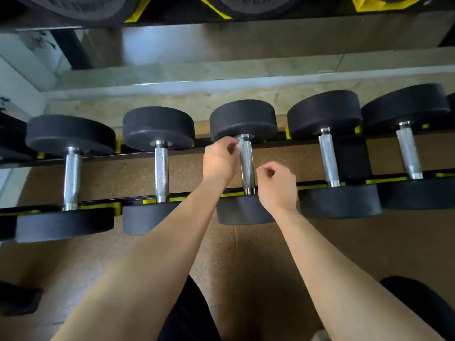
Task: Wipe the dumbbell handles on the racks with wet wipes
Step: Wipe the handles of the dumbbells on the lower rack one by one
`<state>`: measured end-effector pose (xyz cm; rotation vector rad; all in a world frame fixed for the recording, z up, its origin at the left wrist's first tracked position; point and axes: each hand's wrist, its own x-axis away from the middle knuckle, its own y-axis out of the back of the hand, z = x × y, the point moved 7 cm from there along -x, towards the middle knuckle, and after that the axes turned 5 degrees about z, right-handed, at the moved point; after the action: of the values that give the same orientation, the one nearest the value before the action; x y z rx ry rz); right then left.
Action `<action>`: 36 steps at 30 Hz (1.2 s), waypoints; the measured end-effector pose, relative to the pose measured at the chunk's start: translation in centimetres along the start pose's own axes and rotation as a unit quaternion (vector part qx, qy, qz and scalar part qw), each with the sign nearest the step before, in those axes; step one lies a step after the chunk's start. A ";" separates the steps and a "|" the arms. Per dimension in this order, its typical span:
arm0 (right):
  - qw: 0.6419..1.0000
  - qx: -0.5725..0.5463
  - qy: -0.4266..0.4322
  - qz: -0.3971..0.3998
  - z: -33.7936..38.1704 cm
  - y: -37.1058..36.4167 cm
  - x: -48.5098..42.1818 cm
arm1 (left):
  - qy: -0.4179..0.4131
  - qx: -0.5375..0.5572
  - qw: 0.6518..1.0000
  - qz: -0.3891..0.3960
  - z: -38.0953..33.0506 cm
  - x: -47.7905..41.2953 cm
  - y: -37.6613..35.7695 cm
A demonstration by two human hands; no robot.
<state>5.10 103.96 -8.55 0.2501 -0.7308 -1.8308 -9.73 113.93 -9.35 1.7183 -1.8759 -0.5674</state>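
The left hand pinches a small wipe between thumb and fingertips against the top of the handle, just under the far head of the middle dumbbell. The hand sits at the handle's 9 o'clock and touches it only through the wipe. The right hand hovers at the handle's 4 o'clock, just beside it, with its fingers loosely curled and nothing in them.

The handle runs from 12 to 6 o'clock between its two black heads, which bound it at both ends. It spans the two rails of the rack, with bare floor showing between them. At 9 o'clock the left neighbour stands apart, leaving open room on that side. At 3 o'clock the right neighbour stands at a like gap. More weights overhang at 12 o'clock.
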 end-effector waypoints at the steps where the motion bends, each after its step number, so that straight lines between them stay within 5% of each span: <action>1: 1.000 -0.001 -0.001 -0.004 0.0 0.1 0.0 | -0.007 -0.003 1.000 0.002 0.1 0.0 -0.1; 16: 1.000 0.002 0.021 0.013 -0.1 -0.2 -0.5 | 0.042 0.067 0.996 0.052 2.6 2.6 -1.6; 20: 0.995 0.036 0.074 0.063 0.2 -0.2 -0.6 | 0.042 0.071 0.997 0.007 1.1 0.1 -0.7; 24: 0.997 0.028 0.072 0.017 -0.2 0.3 -0.6 | 0.024 0.080 0.996 -0.041 0.0 -1.5 -0.3; 32: 0.997 0.000 0.066 0.046 -0.5 -0.1 -0.9 | -0.010 0.019 0.999 0.041 1.3 0.6 -1.0; 36: 0.997 -0.011 0.066 0.041 -0.5 0.0 -0.9 | 0.016 0.065 0.998 -0.009 0.4 -0.3 -0.8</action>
<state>5.74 104.59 -9.07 0.3175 -0.6198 -1.7260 -9.35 114.13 -10.15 1.8168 -1.9147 -0.4313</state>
